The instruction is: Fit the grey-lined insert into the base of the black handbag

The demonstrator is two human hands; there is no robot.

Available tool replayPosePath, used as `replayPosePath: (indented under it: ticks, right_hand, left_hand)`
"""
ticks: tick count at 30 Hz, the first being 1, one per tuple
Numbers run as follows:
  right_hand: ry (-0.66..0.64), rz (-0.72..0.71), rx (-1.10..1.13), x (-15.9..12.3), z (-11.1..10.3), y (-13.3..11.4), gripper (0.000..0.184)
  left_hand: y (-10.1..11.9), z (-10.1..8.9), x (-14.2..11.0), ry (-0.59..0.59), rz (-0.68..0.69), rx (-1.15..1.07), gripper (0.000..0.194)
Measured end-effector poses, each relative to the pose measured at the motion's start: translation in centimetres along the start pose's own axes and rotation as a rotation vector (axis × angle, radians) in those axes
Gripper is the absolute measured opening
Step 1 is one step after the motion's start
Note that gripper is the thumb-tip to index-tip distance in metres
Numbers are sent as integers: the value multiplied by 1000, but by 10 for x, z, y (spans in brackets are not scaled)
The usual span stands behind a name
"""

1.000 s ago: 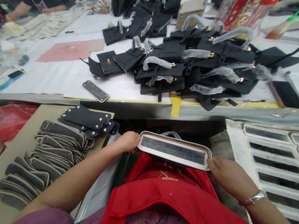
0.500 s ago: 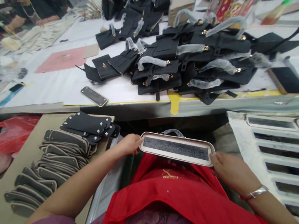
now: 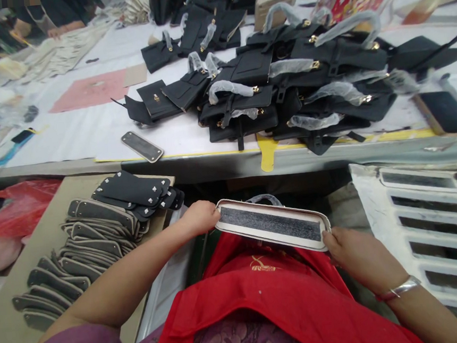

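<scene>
Above my lap I hold a handbag (image 3: 271, 226) between both hands, its long base facing up at me. The base has a pale border around a dark grey strip. Behind it shows a plastic-wrapped handle (image 3: 265, 198); the rest of the bag is hidden. My left hand (image 3: 202, 216) grips the left end, and my right hand (image 3: 350, 257) pinches the right end with the thumb on the rim. To the left, grey oblong base panels (image 3: 94, 239) lie in rows on a board, beside black studded panels (image 3: 132, 190). One loose panel (image 3: 142, 146) lies on the table.
Black handbags (image 3: 292, 75) with wrapped handles are piled on the white table (image 3: 77, 136). At right stands a pale sheet (image 3: 379, 206) with dark strips. A yellow tab (image 3: 268, 156) hangs over the table edge. Another person's hand (image 3: 54, 33) is at far left.
The view has shifted slightly. Both hands still hold the bag in nearly the same position, with no grip visibly changed.
</scene>
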State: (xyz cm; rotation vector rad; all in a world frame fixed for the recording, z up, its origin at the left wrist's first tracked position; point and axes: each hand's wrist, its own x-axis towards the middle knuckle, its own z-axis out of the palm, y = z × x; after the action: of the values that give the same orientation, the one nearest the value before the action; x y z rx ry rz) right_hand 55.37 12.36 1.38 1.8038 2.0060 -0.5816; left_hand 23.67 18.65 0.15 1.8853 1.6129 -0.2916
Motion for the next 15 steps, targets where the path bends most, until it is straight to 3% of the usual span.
replayPosePath:
  ticks: [2,4,9,12,15]
  right_hand:
    - [-11,-10,-41,1,2,1,32]
    - [-19,-15,-41,2,5,3,32]
    - [-35,-11,29,2,7,7,33]
    - [-16,10,84,3,8,9,37]
    - [-10,35,136,5,10,11,40]
  left_hand:
    - [2,-3,3,21,15,66,29]
    - [-3,-7,6,-70,5,10,28]
    - [-40,-12,13,-499,55,-683,34]
    - [-59,-7,21,-603,90,-915,36]
    - [-67,3,32,-647,84,-981,36]
